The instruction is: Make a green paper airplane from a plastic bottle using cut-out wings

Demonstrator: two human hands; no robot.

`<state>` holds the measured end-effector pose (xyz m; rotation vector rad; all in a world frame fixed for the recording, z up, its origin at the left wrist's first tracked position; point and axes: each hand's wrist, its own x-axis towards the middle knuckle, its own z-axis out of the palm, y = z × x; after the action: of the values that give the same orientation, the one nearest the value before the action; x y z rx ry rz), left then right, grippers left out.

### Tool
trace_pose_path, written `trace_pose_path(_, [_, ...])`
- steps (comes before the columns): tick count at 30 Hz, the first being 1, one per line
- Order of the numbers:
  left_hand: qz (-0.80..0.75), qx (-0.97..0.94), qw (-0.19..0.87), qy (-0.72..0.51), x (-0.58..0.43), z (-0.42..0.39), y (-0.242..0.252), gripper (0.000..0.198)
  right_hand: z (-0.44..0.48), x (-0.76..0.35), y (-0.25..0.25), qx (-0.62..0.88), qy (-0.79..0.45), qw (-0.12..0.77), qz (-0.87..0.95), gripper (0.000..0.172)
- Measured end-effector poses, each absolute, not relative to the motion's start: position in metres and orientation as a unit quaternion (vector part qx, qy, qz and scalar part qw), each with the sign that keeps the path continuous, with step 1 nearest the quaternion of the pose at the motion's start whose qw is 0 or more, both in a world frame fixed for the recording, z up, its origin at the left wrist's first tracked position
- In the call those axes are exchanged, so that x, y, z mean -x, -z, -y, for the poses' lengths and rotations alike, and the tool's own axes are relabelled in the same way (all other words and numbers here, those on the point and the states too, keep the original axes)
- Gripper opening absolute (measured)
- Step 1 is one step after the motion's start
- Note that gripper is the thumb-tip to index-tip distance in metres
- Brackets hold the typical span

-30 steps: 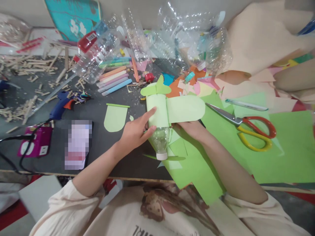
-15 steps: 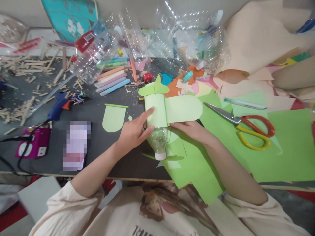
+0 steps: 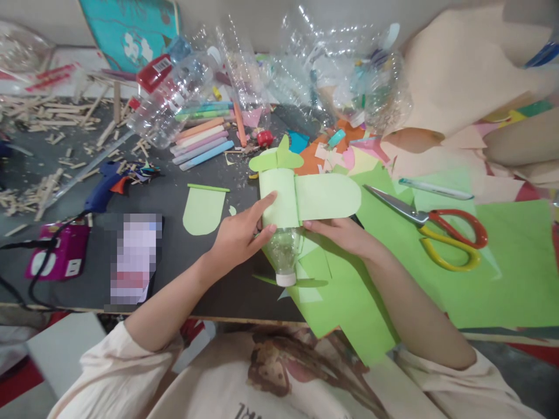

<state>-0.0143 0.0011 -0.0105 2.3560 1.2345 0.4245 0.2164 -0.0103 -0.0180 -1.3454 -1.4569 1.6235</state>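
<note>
A clear plastic bottle (image 3: 285, 250) lies with its white cap toward me, wrapped in a pale green paper sleeve (image 3: 279, 198). Brighter green paper fins (image 3: 279, 157) stand at its far end, and a rounded pale green paper wing (image 3: 329, 196) sticks out to the right. My left hand (image 3: 240, 233) grips the bottle from the left, index finger and thumb on top. My right hand (image 3: 345, 233) is at the wing's near edge beside the bottle, with its fingers mostly hidden under the paper. A second rounded paper wing (image 3: 203, 210) with a green rolled edge lies left of my left hand.
Scissors (image 3: 421, 218) and a pen (image 3: 435, 188) lie on green paper sheets (image 3: 515, 262) at right. A blue glue gun (image 3: 102, 186), a phone (image 3: 135, 259) and a magenta box (image 3: 56, 253) are at left. Wood sticks, colored rolls (image 3: 203, 142) and clear bottles (image 3: 349, 75) crowd the back.
The whole view has shifted slightly. Both hands keep nearly the same places on the bottle and wing, with the right thumb lying beside the joint.
</note>
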Motion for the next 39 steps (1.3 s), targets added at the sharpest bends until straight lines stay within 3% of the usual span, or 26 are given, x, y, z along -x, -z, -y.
trace_pose_path(7, [-0.449, -0.852, 0.225, -0.147, 0.0137, -0.0006, 0.0096, 0.066, 0.0098, -0.2146, 0.0139, 0.492, -0.609, 0.285, 0.552, 0.031])
trace_pose_path(17, [-0.445, -0.852, 0.232, -0.148, 0.0145, -0.001, 0.0108, 0.066, 0.0098, -0.2111, 0.0115, 0.469, -0.647, 0.292, 0.526, 0.064])
trace_pose_path(39, [-0.447, -0.851, 0.241, -0.13, 0.0148, -0.0023, 0.0091, 0.068, 0.0105, -0.2113, 0.0171, 0.473, -0.643, 0.291, 0.528, 0.066])
